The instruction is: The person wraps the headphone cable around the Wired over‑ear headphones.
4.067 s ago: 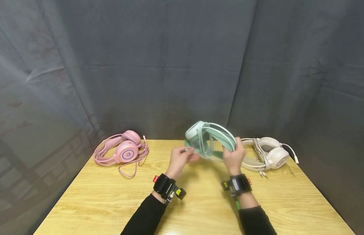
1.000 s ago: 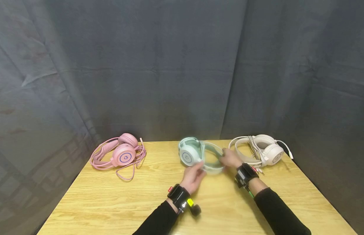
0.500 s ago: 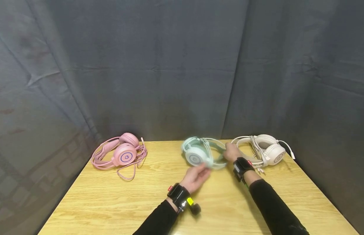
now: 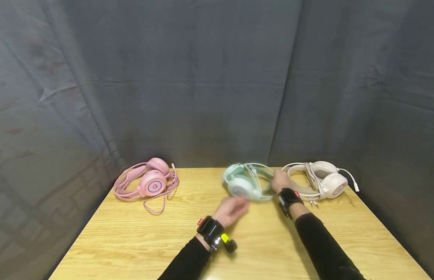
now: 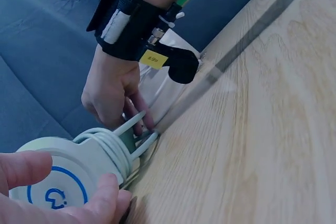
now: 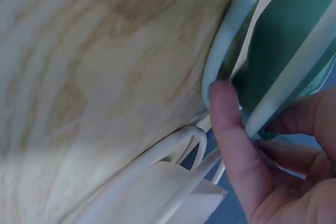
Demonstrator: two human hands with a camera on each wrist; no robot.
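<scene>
A mint-green headset (image 4: 245,186) with its cable wound round it lies near the back of the table, earcups toward the left. At its headband end, my right hand (image 4: 280,181) grips the band; the right wrist view shows the fingers about the white tube (image 6: 294,72) and the green padded strap (image 6: 283,30). My left hand (image 4: 232,211) hovers just in front of the near earcup, blurred, fingers loosely spread. Up close in the left wrist view, thumb and fingers stand apart beside the earcup (image 5: 71,182), which bears a blue ring logo.
A white headset (image 4: 334,184) lies immediately right of the green one, its band behind my right hand. A pink headset (image 4: 153,182) with a loose cable loop lies at the back left. Grey curtains (image 4: 188,97) stand behind and beside the wooden table (image 4: 132,245).
About four seconds ago the green headset was held up above the table; now it is down. Over the last second it has shifted slightly right, and my left hand has drawn off the earcup.
</scene>
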